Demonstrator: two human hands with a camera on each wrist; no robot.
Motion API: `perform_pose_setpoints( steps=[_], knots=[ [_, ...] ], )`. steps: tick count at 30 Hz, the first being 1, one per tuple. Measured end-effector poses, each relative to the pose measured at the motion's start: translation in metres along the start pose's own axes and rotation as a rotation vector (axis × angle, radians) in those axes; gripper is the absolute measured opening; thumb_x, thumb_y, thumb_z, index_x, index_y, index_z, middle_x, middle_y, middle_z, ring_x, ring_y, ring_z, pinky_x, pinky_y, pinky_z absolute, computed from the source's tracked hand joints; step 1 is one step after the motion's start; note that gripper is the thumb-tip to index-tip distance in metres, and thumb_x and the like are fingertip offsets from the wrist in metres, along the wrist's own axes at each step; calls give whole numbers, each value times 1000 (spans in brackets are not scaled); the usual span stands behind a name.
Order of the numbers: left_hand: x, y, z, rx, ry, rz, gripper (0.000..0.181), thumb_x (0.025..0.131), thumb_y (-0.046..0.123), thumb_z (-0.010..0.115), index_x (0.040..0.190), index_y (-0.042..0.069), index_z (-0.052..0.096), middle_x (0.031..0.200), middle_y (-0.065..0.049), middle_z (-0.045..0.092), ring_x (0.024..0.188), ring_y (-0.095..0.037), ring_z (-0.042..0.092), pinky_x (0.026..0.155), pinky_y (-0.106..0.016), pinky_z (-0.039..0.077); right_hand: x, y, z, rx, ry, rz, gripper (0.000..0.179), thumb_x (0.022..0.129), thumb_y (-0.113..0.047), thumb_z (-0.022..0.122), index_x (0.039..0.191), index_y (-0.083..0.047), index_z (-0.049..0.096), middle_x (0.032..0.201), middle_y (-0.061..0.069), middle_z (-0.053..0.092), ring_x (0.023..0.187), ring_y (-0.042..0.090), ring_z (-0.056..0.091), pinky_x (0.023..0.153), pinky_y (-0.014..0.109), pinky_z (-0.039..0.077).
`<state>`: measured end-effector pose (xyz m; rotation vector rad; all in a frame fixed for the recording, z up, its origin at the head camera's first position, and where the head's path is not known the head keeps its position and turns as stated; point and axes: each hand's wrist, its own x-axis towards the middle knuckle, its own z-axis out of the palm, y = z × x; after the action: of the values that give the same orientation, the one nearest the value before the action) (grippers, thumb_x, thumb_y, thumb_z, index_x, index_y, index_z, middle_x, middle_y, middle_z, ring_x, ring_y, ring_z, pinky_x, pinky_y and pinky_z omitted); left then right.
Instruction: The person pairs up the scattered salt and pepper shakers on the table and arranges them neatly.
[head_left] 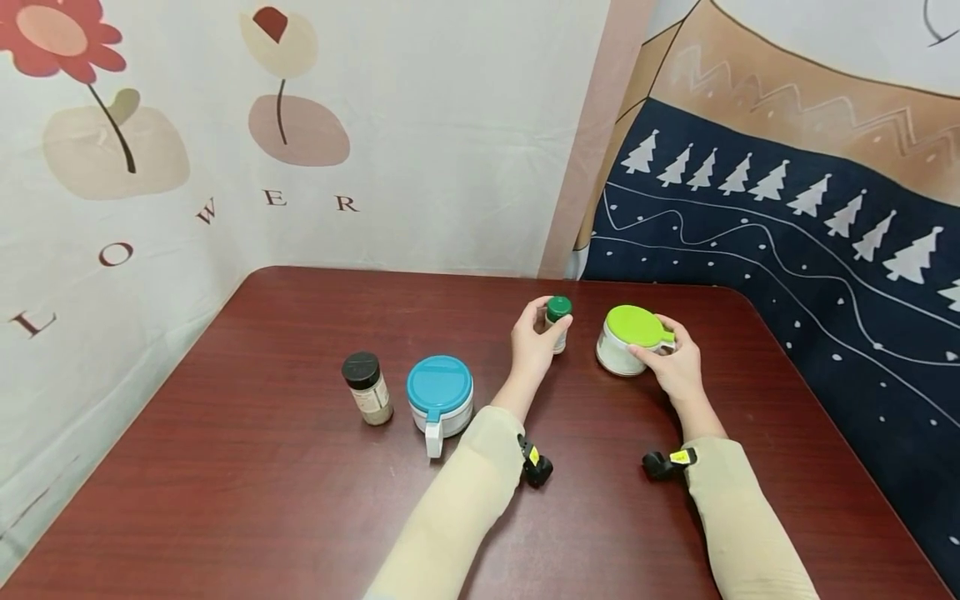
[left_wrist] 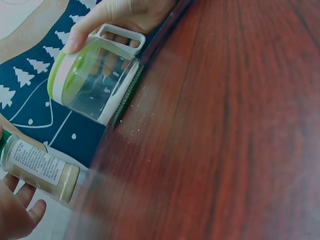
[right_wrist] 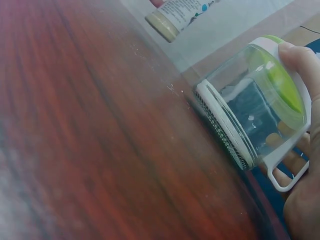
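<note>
My left hand [head_left: 533,343] grips a small spice bottle [head_left: 557,332] with a green cap at the far part of the table. In the left wrist view, the bottle [left_wrist: 42,167] shows a printed label and pale brown powder, its base close over the tabletop. To the right, my right hand [head_left: 675,360] holds a clear seasoning jar [head_left: 621,354] with a lime-green lid and white handle. Its thumb presses near the lid, with the fingers behind on the handle side. A white layer lies at the bottom of the jar [right_wrist: 232,120], which stands upright on the table.
Left of my left forearm stand a blue-lidded jar [head_left: 440,392] with its handle toward me and a black-capped spice bottle [head_left: 367,390]. White specks dot the brown table [head_left: 262,500] near the green-lidded jar. Printed cloths [head_left: 450,167] hang behind and to the right.
</note>
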<state>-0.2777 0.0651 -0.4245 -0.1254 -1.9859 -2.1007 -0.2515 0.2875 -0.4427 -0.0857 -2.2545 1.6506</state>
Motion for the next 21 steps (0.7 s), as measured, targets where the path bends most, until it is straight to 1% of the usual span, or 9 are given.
perform_pose_setpoints(
  steps=[4, 8, 11, 16, 21],
  knots=[
    [-3, 1, -1, -11, -7, 17, 35, 83, 13, 76, 116, 13, 65, 98, -3, 66, 87, -15, 62, 79, -31, 49, -1, 1, 0, -6, 0, 3, 66, 80, -10, 78, 137, -3, 46, 127, 7, 50, 94, 9, 50, 72, 13, 43],
    [-8, 4, -3, -8, -18, 24, 36, 82, 14, 77, 116, 13, 65, 97, -1, 66, 84, -13, 61, 76, -29, 49, -3, 1, 1, -2, 12, -9, 64, 80, -9, 78, 135, -2, 48, 123, 4, 51, 90, 9, 50, 69, 13, 44],
    [-11, 5, -5, 4, -21, 23, 36, 82, 15, 77, 116, 13, 65, 96, 0, 66, 84, -11, 60, 76, -28, 48, -6, 0, 1, -4, 24, -8, 63, 79, -9, 78, 134, -2, 49, 121, 3, 51, 88, 10, 50, 66, 13, 43],
    [-15, 4, -8, 5, -20, 30, 36, 82, 13, 77, 116, 12, 65, 95, 0, 67, 85, -11, 60, 78, -27, 48, -12, -3, 4, -38, 17, 2, 64, 79, -10, 78, 135, -4, 49, 126, 6, 50, 89, 12, 50, 68, 13, 43],
    [-17, 5, -12, 9, -26, 39, 36, 82, 14, 77, 116, 13, 66, 94, 1, 67, 84, -11, 60, 76, -27, 48, -15, -6, 5, -63, 19, -5, 65, 78, -11, 80, 135, -5, 50, 128, 9, 51, 88, 13, 50, 68, 14, 43]
  ],
)
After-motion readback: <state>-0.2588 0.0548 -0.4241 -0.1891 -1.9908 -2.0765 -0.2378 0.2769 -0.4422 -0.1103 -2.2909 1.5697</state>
